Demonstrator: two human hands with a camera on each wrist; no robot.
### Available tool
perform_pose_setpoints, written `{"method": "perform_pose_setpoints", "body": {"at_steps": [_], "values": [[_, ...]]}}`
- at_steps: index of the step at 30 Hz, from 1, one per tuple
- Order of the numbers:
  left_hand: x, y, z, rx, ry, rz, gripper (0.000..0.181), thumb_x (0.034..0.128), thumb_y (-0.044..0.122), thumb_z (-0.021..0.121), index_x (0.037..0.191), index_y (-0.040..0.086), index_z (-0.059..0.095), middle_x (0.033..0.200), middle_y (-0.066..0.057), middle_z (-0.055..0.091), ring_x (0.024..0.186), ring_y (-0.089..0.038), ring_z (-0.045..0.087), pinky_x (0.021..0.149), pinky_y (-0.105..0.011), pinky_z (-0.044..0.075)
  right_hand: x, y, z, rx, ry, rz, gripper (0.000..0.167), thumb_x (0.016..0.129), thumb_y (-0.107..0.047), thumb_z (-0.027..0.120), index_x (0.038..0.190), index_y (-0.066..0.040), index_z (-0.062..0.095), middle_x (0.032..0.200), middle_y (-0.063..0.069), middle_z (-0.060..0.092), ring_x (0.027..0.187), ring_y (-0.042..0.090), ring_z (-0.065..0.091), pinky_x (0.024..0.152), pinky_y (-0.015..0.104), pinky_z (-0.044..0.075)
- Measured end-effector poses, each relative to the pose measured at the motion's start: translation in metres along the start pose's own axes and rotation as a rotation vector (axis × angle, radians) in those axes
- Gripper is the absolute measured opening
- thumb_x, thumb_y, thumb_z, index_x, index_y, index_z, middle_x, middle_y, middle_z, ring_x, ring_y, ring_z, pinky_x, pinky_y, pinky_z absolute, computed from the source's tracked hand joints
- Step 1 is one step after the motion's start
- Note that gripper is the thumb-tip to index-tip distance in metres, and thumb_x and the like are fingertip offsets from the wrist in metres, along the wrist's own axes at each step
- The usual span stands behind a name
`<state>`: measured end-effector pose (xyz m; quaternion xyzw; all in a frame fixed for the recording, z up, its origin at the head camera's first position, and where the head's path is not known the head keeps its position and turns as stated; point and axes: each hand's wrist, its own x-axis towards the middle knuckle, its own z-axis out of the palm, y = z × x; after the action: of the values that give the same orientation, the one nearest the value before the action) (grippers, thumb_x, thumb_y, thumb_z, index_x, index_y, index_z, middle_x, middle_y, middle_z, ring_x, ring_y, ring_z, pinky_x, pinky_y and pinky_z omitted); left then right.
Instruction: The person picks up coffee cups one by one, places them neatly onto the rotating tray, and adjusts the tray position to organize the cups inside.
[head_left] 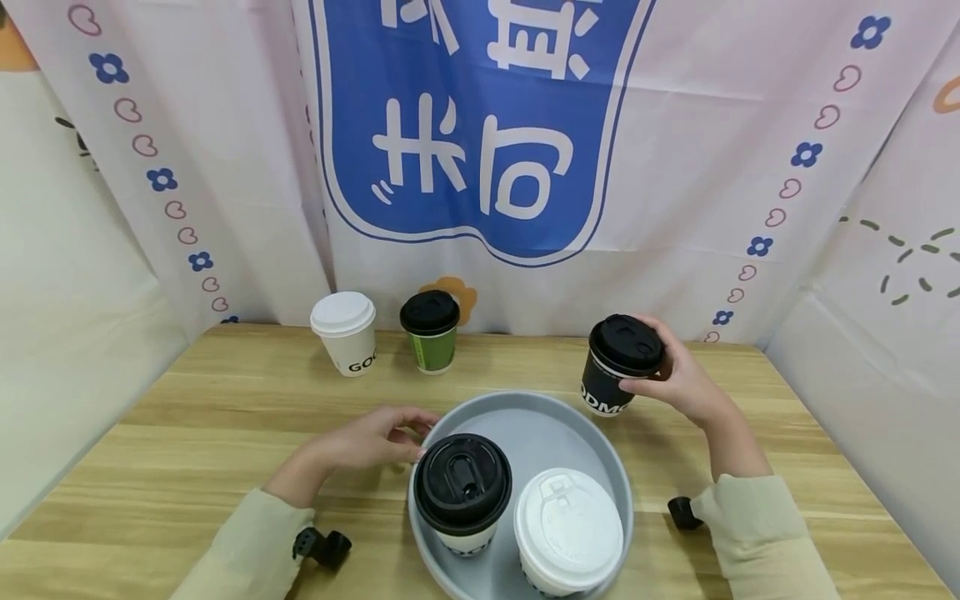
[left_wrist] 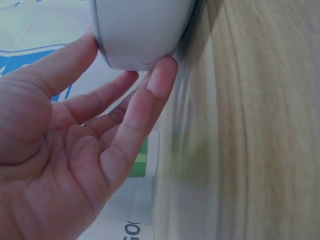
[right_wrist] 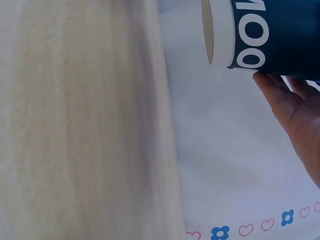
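My right hand (head_left: 686, 379) grips a black paper cup (head_left: 603, 385) with a black lid, beyond the right rim of a round grey tray (head_left: 543, 410). In the right wrist view this dark cup (right_wrist: 287, 37) is tilted and its base hangs above the table. My left hand (head_left: 378, 437) holds the tray's left edge. The left wrist view shows its thumb at the rim and its fingertips low on the tray wall (left_wrist: 145, 35). Inside the tray stand a white cup with a black lid (head_left: 462, 483) and a larger-looking cup with a white lid (head_left: 568, 529).
At the back left of the wooden table (head_left: 225, 417) stand a white cup with a white lid (head_left: 345, 333) and a green cup with a black lid (head_left: 432, 333). A printed cloth (head_left: 465, 250) hangs behind the table's far edge.
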<state>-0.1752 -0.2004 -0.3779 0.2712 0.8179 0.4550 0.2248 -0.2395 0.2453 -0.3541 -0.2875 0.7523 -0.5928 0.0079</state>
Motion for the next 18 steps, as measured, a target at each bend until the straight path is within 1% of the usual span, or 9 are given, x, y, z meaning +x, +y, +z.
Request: {"method": "perform_pose_setpoints", "body": {"at_steps": [3, 5, 7, 11, 13, 16, 18], "values": [[0.001, -0.001, 0.000, 0.005, -0.003, 0.012, 0.050, 0.0953, 0.012, 0.064, 0.138, -0.008, 0.049, 0.126, -0.023, 0.062, 0.117, -0.033, 0.060, 0.089, -0.023, 0.055, -0.003, -0.001, -0.002, 0.015, 0.004, 0.002, 0.080, 0.083, 0.011, 0.070, 0.150, -0.013, 0.033, 0.134, -0.010, 0.054, 0.117, 0.003, 0.059, 0.091, 0.022, 0.055], [0.001, -0.002, 0.000, 0.012, -0.005, 0.010, 0.049, 0.0955, 0.012, 0.063, 0.139, -0.007, 0.049, 0.127, -0.023, 0.061, 0.119, -0.034, 0.059, 0.091, -0.024, 0.054, -0.004, -0.002, -0.004, 0.018, 0.014, -0.002, 0.080, 0.082, 0.011, 0.070, 0.150, -0.013, 0.034, 0.134, -0.009, 0.054, 0.117, 0.003, 0.059, 0.091, 0.021, 0.055], [0.002, -0.002, -0.001, 0.019, -0.005, 0.002, 0.048, 0.0957, 0.012, 0.063, 0.139, -0.006, 0.050, 0.128, -0.022, 0.061, 0.120, -0.035, 0.058, 0.094, -0.028, 0.054, -0.006, -0.003, -0.005, 0.025, 0.021, -0.007, 0.080, 0.082, 0.012, 0.069, 0.150, -0.013, 0.034, 0.134, -0.009, 0.054, 0.117, 0.003, 0.059, 0.092, 0.020, 0.054], [0.007, -0.003, -0.004, 0.034, -0.012, -0.016, 0.047, 0.0962, 0.013, 0.062, 0.140, -0.001, 0.051, 0.129, -0.017, 0.062, 0.123, -0.032, 0.056, 0.103, -0.039, 0.050, -0.008, -0.005, -0.007, 0.034, 0.023, -0.011, 0.080, 0.081, 0.013, 0.069, 0.149, -0.012, 0.034, 0.133, -0.008, 0.054, 0.116, 0.004, 0.059, 0.092, 0.020, 0.054], [0.009, -0.004, -0.006, 0.041, -0.019, -0.012, 0.046, 0.0964, 0.013, 0.061, 0.140, 0.001, 0.052, 0.129, -0.016, 0.062, 0.123, -0.031, 0.056, 0.105, -0.044, 0.049, -0.008, -0.005, -0.007, 0.037, 0.019, -0.010, 0.080, 0.081, 0.013, 0.069, 0.149, -0.012, 0.034, 0.133, -0.008, 0.054, 0.117, 0.004, 0.059, 0.092, 0.021, 0.055], [0.013, -0.005, -0.008, 0.040, -0.028, -0.014, 0.046, 0.0963, 0.015, 0.062, 0.140, 0.003, 0.052, 0.129, -0.013, 0.063, 0.122, -0.028, 0.057, 0.107, -0.046, 0.047, -0.008, -0.005, -0.007, 0.036, 0.016, -0.010, 0.081, 0.082, 0.013, 0.069, 0.150, -0.012, 0.034, 0.134, -0.008, 0.053, 0.117, 0.004, 0.059, 0.092, 0.021, 0.055], [0.015, -0.006, -0.009, 0.040, -0.035, -0.008, 0.047, 0.0963, 0.015, 0.062, 0.140, 0.003, 0.053, 0.128, -0.013, 0.063, 0.121, -0.027, 0.057, 0.106, -0.044, 0.048, -0.008, -0.005, -0.008, 0.031, 0.016, -0.013, 0.081, 0.082, 0.013, 0.069, 0.150, -0.012, 0.034, 0.135, -0.007, 0.053, 0.118, 0.005, 0.058, 0.092, 0.021, 0.055]]}}
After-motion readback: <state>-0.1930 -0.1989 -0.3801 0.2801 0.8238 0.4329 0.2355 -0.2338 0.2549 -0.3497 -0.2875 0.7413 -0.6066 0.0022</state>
